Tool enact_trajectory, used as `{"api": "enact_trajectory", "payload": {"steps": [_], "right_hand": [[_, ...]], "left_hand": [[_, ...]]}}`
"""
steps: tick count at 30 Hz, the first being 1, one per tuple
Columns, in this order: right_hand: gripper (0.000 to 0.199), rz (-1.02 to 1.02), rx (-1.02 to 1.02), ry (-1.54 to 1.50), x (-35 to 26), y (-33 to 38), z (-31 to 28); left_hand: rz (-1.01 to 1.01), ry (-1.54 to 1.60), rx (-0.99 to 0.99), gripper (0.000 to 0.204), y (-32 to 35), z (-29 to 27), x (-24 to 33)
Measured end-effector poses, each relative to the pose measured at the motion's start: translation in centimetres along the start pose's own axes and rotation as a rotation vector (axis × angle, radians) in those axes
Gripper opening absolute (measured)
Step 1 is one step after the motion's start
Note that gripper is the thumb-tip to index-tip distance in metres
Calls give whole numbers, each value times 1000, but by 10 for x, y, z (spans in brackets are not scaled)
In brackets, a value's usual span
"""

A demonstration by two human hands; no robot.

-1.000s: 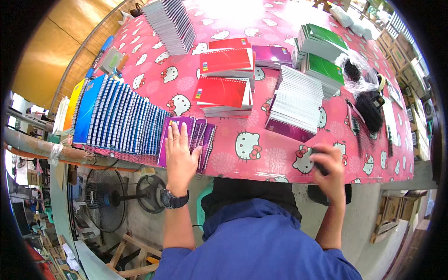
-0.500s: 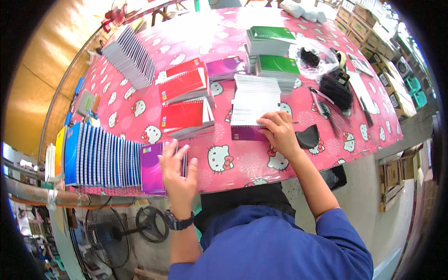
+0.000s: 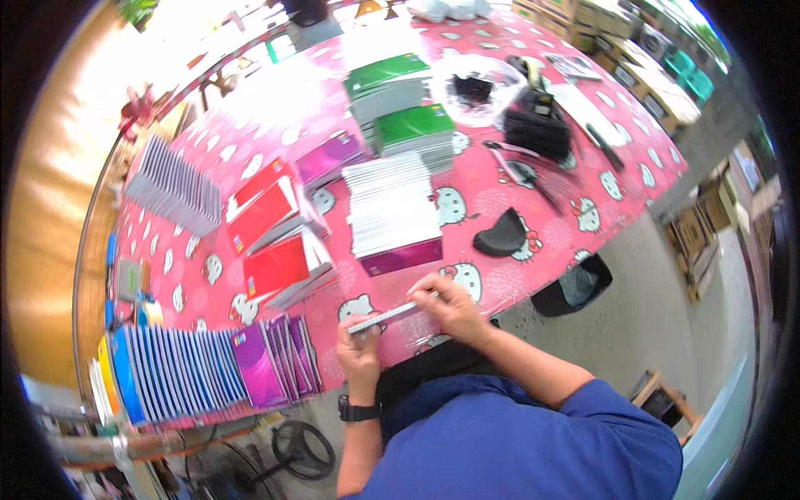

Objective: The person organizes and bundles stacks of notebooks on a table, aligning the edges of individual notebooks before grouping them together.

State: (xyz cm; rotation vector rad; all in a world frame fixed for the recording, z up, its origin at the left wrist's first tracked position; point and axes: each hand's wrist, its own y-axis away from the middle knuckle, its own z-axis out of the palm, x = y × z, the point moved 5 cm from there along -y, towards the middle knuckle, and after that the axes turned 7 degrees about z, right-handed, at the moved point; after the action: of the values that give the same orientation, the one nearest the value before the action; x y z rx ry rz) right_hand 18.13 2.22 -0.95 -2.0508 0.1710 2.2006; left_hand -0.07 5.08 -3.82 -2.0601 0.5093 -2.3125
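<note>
A thin spiral notebook (image 3: 393, 316), seen nearly edge-on, is held level between my two hands above the near table edge. My left hand (image 3: 358, 352) grips its left end, with the thumb and fingers closed round it. At the other end, the fingers of my right hand (image 3: 450, 307) pinch it. Just beyond lies a fanned pile of white-paged notebooks (image 3: 392, 204), a purple cover (image 3: 404, 257) at its near end. To the left, several purple notebooks (image 3: 271, 358) lean overlapping against a long row of blue notebooks (image 3: 179, 375).
Red notebooks (image 3: 279, 268), another purple stack (image 3: 331, 157) and green-covered stacks (image 3: 414, 127) stand farther back. A grey-edged stack (image 3: 171, 183) is at far left. Right are a black half-round piece (image 3: 500, 235), pliers (image 3: 510, 152), black coils (image 3: 537, 133) and a plastic bag (image 3: 475, 87). A black bin (image 3: 573, 287) sits below.
My right hand has come off the white-paged pile and my left hand has left the purple notebooks. Both now hold one notebook between them. The head view has shifted and tilted.
</note>
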Motion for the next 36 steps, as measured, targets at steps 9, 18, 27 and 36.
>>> {"api": "enact_trajectory", "payload": {"steps": [9, 18, 27, 36], "right_hand": [[14, -157, -8, 150, -2, -9, 5], [20, -161, 787, 1376, -8, -94, -266], [25, -11, 658, 1220, 3, -106, -281], [29, -21, 634, 1083, 4, -98, -275]], "left_hand": [[619, -1045, -56, 37, 6, 49, 55], [663, -917, -211, 24, 0, 45, 63], [679, -908, -180, 16, 0, 47, 66], [652, -893, -181, 15, -3, 45, 65]]}}
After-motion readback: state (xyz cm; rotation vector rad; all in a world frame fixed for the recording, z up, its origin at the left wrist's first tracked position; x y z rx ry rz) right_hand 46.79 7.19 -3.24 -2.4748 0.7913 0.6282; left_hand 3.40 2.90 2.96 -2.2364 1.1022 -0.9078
